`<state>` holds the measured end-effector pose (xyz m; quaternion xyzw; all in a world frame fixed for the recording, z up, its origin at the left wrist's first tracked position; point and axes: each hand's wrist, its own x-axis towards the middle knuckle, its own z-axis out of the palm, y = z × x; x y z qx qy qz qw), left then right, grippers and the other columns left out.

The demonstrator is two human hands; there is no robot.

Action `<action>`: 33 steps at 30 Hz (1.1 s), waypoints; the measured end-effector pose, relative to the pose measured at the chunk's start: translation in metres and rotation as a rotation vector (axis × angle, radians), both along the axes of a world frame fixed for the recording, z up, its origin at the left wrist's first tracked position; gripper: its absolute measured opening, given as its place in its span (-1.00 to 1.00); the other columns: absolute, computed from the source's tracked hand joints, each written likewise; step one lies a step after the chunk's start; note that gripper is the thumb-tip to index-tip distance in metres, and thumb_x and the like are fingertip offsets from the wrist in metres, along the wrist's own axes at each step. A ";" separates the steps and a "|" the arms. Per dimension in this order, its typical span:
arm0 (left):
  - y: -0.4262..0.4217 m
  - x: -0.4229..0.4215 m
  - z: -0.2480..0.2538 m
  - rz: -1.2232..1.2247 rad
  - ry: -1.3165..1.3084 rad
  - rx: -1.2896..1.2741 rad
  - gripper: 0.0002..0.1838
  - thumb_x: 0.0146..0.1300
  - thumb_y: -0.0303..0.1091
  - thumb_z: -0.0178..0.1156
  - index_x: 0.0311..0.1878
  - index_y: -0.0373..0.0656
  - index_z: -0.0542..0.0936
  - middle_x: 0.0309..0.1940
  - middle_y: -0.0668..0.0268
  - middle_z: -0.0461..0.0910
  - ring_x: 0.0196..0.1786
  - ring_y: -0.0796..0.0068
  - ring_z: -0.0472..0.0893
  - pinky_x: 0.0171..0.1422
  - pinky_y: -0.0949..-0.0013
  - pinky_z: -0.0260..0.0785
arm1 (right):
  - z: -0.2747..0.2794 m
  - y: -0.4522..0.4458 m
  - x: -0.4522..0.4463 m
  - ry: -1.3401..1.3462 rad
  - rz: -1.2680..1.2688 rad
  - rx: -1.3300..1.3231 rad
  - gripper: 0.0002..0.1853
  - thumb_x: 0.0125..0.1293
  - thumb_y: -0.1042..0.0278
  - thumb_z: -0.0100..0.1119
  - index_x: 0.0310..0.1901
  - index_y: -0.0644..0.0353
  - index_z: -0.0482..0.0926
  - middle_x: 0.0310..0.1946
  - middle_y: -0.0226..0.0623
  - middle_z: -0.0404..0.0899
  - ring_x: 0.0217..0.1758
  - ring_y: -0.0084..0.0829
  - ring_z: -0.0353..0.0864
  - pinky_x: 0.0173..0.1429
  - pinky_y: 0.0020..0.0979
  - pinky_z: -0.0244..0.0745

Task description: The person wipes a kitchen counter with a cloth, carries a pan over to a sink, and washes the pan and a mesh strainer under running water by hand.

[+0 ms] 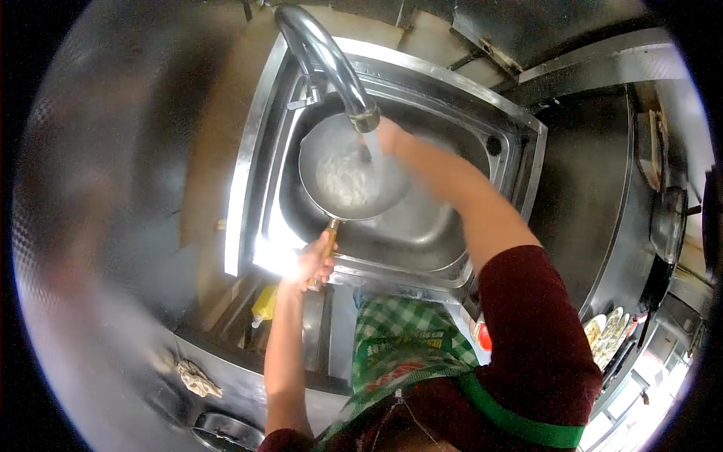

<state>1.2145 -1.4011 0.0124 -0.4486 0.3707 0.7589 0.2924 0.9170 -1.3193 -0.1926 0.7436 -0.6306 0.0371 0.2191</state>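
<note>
A metal pan [314, 169] with a wooden handle [330, 238] sits tilted in the steel sink basin [429, 241]. My left hand [312, 262] is closed round that handle, at the sink's near edge. Water runs from the curved faucet [331, 64] into the pan, where the whitish, churning surface blurs the bottom. Beside the faucet's spout, over the pan's far right side, is my right hand [388, 137]. Motion, the spout and the water hide its fingers; a dark patch shows near them, too unclear to name.
A sink drain hole [494, 145] lies at the basin's far right. Below left are a yellow bottle [263, 305], a crumpled cloth [197, 378] and a dark round pan [222, 431]. Several plates [610, 335] stand at the right, and a red round thing [483, 337] is near my apron.
</note>
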 end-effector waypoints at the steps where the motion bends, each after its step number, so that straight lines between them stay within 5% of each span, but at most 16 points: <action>1: -0.002 0.002 -0.004 0.045 0.004 0.039 -0.56 0.26 0.10 -0.20 -0.28 -0.15 0.30 -0.73 0.51 0.20 -0.80 0.76 0.13 -0.78 0.67 0.04 | 0.000 0.018 0.002 -0.191 -0.083 0.131 -0.84 -0.08 0.30 0.05 -0.43 0.03 0.57 -0.33 -0.36 0.48 -0.09 -0.38 0.36 0.03 -0.28 0.17; 4: -0.004 -0.002 -0.010 0.142 0.004 0.114 -0.57 0.26 0.10 -0.18 -0.26 -0.14 0.30 -0.72 0.49 0.22 -0.80 0.77 0.12 -0.79 0.68 0.01 | 0.033 0.066 0.048 -0.446 -0.373 0.578 -0.86 -0.11 0.30 0.07 -0.47 0.02 0.58 -0.30 -0.34 0.45 -0.08 -0.32 0.36 0.00 -0.20 0.19; 7: -0.001 -0.002 -0.015 0.143 0.010 0.141 -0.58 0.26 0.10 -0.19 -0.26 -0.13 0.30 -0.72 0.49 0.20 -0.80 0.76 0.11 -0.79 0.66 -0.01 | 0.012 0.077 0.120 -1.015 -0.347 0.503 -0.81 -0.06 0.30 0.06 -0.35 0.09 0.52 -0.27 -0.23 0.40 -0.14 -0.24 0.37 -0.06 -0.14 0.24; 9: 0.003 -0.003 -0.016 0.111 0.037 0.197 -0.58 0.26 0.10 -0.20 -0.28 -0.12 0.28 -0.72 0.48 0.19 -0.78 0.72 0.12 -0.75 0.62 0.04 | 0.051 0.029 0.135 -1.513 -0.291 0.556 -0.78 0.00 0.33 0.00 -0.27 0.11 0.47 -0.17 -0.17 0.38 -0.09 -0.17 0.36 -0.03 -0.15 0.24; 11: 0.010 0.000 -0.015 0.090 0.021 0.200 -0.58 0.26 0.10 -0.21 -0.31 -0.12 0.26 -0.72 0.48 0.17 -0.77 0.71 0.13 -0.73 0.61 0.06 | 0.063 -0.020 0.138 -1.367 -0.333 0.179 -0.72 0.01 0.49 -0.04 -0.17 0.22 0.44 -0.21 -0.09 0.42 -0.08 -0.21 0.41 -0.04 -0.32 0.33; 14: 0.013 -0.006 -0.005 0.049 -0.027 0.118 -0.60 0.28 0.07 -0.22 -0.29 -0.13 0.27 -0.72 0.48 0.16 -0.77 0.70 0.12 -0.73 0.60 0.05 | 0.000 -0.046 0.092 -1.213 -0.505 -0.177 -0.78 0.09 0.48 -0.11 -0.20 0.21 0.44 -0.18 -0.12 0.40 -0.10 -0.26 0.40 -0.05 -0.34 0.31; 17: 0.016 0.000 -0.008 0.111 -0.002 0.084 -0.58 0.28 0.08 -0.22 -0.24 -0.15 0.28 -0.71 0.48 0.17 -0.77 0.70 0.13 -0.73 0.60 0.05 | -0.034 -0.001 0.058 -1.160 -0.517 -0.008 -0.74 0.05 0.35 -0.03 -0.20 0.20 0.49 -0.12 -0.12 0.43 0.00 -0.20 0.36 0.07 -0.28 0.25; 21: 0.034 0.000 -0.015 0.252 0.058 0.181 -0.56 0.27 0.09 -0.22 -0.21 -0.16 0.28 -0.69 0.46 0.20 -0.75 0.69 0.14 -0.71 0.59 0.08 | 0.074 0.052 0.095 -0.591 -0.699 0.685 -0.63 -0.07 0.23 0.04 -0.21 0.24 0.51 -0.23 -0.09 0.51 -0.13 -0.16 0.47 -0.04 -0.23 0.35; 24: 0.075 0.006 -0.039 0.259 0.095 0.118 -0.51 0.24 0.15 -0.22 -0.16 -0.14 0.29 -0.62 0.41 0.29 -0.65 0.61 0.27 -0.58 0.51 0.21 | 0.082 0.061 0.109 -1.111 -0.466 0.861 -0.67 -0.14 0.22 0.02 -0.36 0.26 0.55 -0.47 -0.15 0.55 -0.39 -0.23 0.53 -0.30 -0.28 0.41; 28: 0.139 -0.001 -0.027 0.422 0.081 0.078 -0.50 0.20 0.16 -0.13 -0.13 -0.14 0.33 -0.58 0.41 0.33 -0.53 0.58 0.36 -0.46 0.48 0.28 | 0.146 0.081 0.088 -1.726 -0.546 0.850 -0.76 -0.11 0.28 0.12 -0.39 0.24 0.51 -0.58 -0.39 0.47 -0.54 -0.53 0.41 -0.49 -0.43 0.32; 31: 0.167 -0.006 -0.046 0.439 0.050 0.079 -0.51 0.16 0.14 -0.04 -0.14 -0.13 0.35 -0.49 0.36 0.39 -0.45 0.49 0.41 -0.36 0.41 0.30 | 0.151 0.116 0.072 -1.791 -0.687 0.368 -0.72 -0.17 0.23 0.12 -0.42 0.25 0.52 -0.52 -0.18 0.52 -0.44 -0.37 0.48 -0.35 -0.33 0.35; 33: 0.155 -0.007 -0.043 0.072 0.105 0.028 -0.56 0.15 0.03 0.02 -0.11 -0.16 0.38 -0.31 0.28 0.45 -0.31 0.41 0.46 -0.28 0.30 0.33 | 0.187 0.125 0.062 -1.510 -0.903 0.360 -0.72 -0.17 0.25 0.13 -0.40 0.25 0.52 -0.51 -0.14 0.52 -0.42 -0.28 0.50 -0.32 -0.31 0.37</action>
